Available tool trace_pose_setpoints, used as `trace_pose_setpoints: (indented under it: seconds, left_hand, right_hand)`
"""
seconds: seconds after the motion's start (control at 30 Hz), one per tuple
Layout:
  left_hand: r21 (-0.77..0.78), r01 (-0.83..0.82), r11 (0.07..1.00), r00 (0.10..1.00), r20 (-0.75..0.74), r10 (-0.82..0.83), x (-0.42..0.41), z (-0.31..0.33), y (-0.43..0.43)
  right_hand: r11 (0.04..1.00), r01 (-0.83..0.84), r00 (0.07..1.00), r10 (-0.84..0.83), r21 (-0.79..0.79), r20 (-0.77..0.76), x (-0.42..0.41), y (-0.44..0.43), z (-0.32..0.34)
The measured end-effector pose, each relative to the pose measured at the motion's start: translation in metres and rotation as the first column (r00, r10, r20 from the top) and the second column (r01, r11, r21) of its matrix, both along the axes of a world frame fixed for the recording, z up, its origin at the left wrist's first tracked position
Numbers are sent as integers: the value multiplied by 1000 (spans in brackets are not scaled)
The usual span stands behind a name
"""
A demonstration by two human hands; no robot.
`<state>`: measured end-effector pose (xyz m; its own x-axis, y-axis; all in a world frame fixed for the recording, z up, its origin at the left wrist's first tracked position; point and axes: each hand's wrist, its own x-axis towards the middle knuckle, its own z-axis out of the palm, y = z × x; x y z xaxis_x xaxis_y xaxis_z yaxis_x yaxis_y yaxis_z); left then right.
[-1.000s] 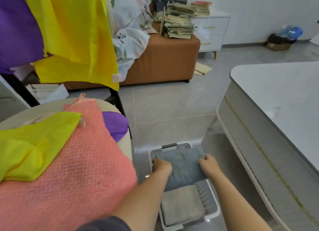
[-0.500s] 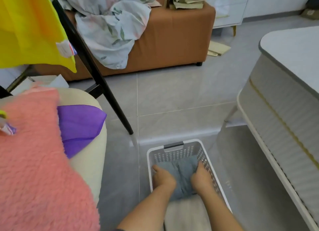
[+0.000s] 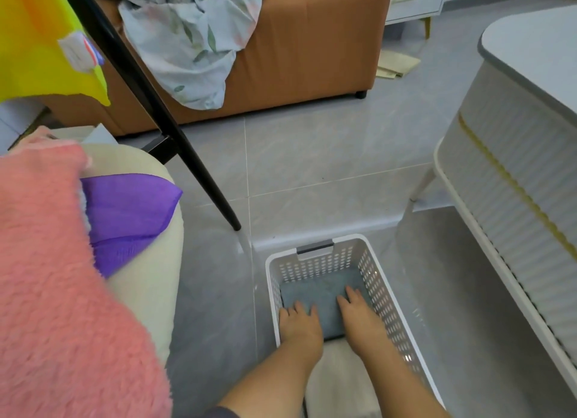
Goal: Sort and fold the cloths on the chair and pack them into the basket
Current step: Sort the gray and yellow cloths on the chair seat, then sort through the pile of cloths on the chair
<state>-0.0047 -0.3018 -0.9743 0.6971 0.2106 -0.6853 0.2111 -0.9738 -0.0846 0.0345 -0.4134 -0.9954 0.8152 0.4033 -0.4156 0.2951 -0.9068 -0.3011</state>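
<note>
Head view: your left hand (image 3: 299,324) and right hand (image 3: 359,317) lie flat, fingers straight and slightly spread, pressing on a folded grey-blue cloth (image 3: 324,292) at the far end of the white perforated basket (image 3: 315,267) on the tiled floor. A folded beige cloth (image 3: 340,380) fills the basket's near end, partly hidden by your forearms. To your left, a fluffy pink cloth (image 3: 56,292) overlaps a purple cloth (image 3: 125,211) on the cream chair (image 3: 146,292). A yellow cloth (image 3: 34,43) hangs at upper left beside a slanted black leg (image 3: 162,118). Beyond, a floral sheet (image 3: 193,43) drapes an orange sofa (image 3: 312,43); a white table (image 3: 515,168) stands at right.
</note>
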Motion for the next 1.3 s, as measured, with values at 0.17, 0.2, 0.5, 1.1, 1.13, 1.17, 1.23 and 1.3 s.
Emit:
trace_pose_setpoints:
  seconds: [0.17, 0.2, 0.5, 1.1, 1.13, 1.17, 1.23, 1.3]
  left_hand:
    - [76, 26, 997, 999, -43, -23, 6, 20, -5]
    - [90, 18, 996, 999, -35, -15, 8, 29, -7]
    - [118, -75, 990, 960, 277, 40, 11, 184, -14]
    - [-154, -39, 987, 484, 862, 154, -191, 368, 282]
    - [-206, -43, 978, 497, 845, 200, -198, 361, 292]
    - [-253, -38, 967, 517, 823, 236, -204, 352, 300]
    - [-314, -21, 949, 567, 779, 270, -211, 334, 311]
    - [-302, 5, 953, 565, 787, 247, -212, 324, 320]
  right_hand:
    - [998, 25, 998, -22, 51, -55, 2, -3, 10]
    - [993, 63, 997, -59, 100, -46, 2, -1, 18]
    - [878, 232, 933, -323, 420, 159, -11, 15, 167]
    - [770, -145, 930, -107, 622, 350, -153, 256, 368]
    - [784, -147, 919, -116, 603, 376, -157, 263, 364]
    - [803, -154, 900, -126, 576, 417, -160, 268, 360]
    - [828, -180, 865, -124, 531, 487, -164, 275, 352]
    - [819, -185, 854, -138, 543, 501, -163, 279, 346]
